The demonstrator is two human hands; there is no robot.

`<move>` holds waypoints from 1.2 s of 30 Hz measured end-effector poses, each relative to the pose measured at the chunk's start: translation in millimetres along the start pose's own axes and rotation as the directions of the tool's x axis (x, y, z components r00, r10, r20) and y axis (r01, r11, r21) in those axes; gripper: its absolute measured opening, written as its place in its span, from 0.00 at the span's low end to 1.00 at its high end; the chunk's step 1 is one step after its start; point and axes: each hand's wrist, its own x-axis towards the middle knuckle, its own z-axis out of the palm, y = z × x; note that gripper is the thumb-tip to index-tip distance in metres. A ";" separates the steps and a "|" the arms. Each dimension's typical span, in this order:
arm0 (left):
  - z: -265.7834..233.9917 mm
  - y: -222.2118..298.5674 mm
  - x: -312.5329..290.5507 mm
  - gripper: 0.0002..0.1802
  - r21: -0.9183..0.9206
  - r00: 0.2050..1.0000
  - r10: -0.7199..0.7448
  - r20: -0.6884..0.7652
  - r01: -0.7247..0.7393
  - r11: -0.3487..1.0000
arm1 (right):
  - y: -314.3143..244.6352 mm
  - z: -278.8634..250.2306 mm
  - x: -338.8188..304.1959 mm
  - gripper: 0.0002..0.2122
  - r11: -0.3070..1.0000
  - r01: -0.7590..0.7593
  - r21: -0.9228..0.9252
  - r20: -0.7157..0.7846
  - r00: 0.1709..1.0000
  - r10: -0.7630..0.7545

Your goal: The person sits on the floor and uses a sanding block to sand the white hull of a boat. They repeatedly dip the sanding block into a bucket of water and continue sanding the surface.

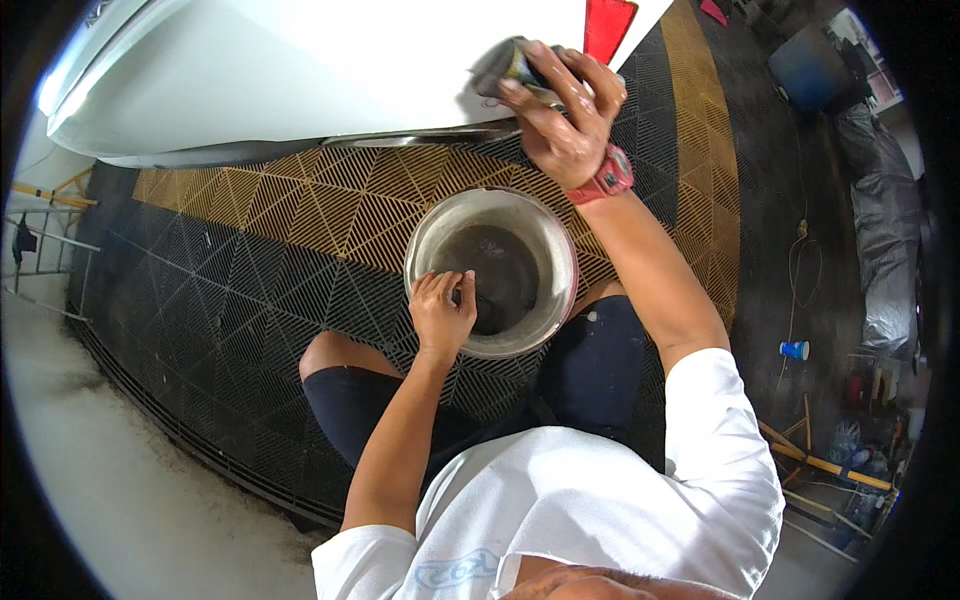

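Note:
My right hand (570,115), its skin wet, presses a dark grey, folded pad (502,68) against a white, glossy car body panel (300,70), near the panel's lower edge. I cannot tell the pad's exact kind. A pink-red watch sits on that wrist. Between my knees stands a pale round bucket (568,250) holding murky grey water (490,265). Over the bucket's left side is my left hand (443,310), fingers bent with thumb and fingertips close together above the water. A dark spot shows between them; whether it is a held thing is unclear.
Black and tan slatted floor tiles (300,205) lie under the panel and around me. To the right are a blue cup (795,350), a thin cord, a grey plastic-covered bundle (885,240) and a blue drum (812,68). Metal stands with yellow bars (830,465) edge both sides.

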 end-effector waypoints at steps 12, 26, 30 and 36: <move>-0.1 -0.7 0.6 0.12 0.023 0.999 0.007 0.038 -0.008 1.000 | 0.6 6.7 19.1 0.17 0.998 0.053 -0.031 -0.045 0.997 -0.055; 3.8 -0.3 -0.9 0.11 0.005 0.999 0.032 0.021 -0.032 0.999 | 23.4 -27.5 35.5 0.13 0.958 0.277 0.072 0.322 0.902 -0.286; 9.0 1.0 1.0 0.11 -0.019 0.999 0.042 -0.026 -0.042 0.999 | 22.6 -24.7 34.3 0.11 0.938 0.347 -0.023 0.252 0.909 -0.331; 0.3 -1.9 -2.6 0.11 -0.001 0.999 0.034 0.039 -0.034 0.999 | 3.0 -18.2 57.2 0.13 0.929 0.367 0.044 0.379 0.855 -0.355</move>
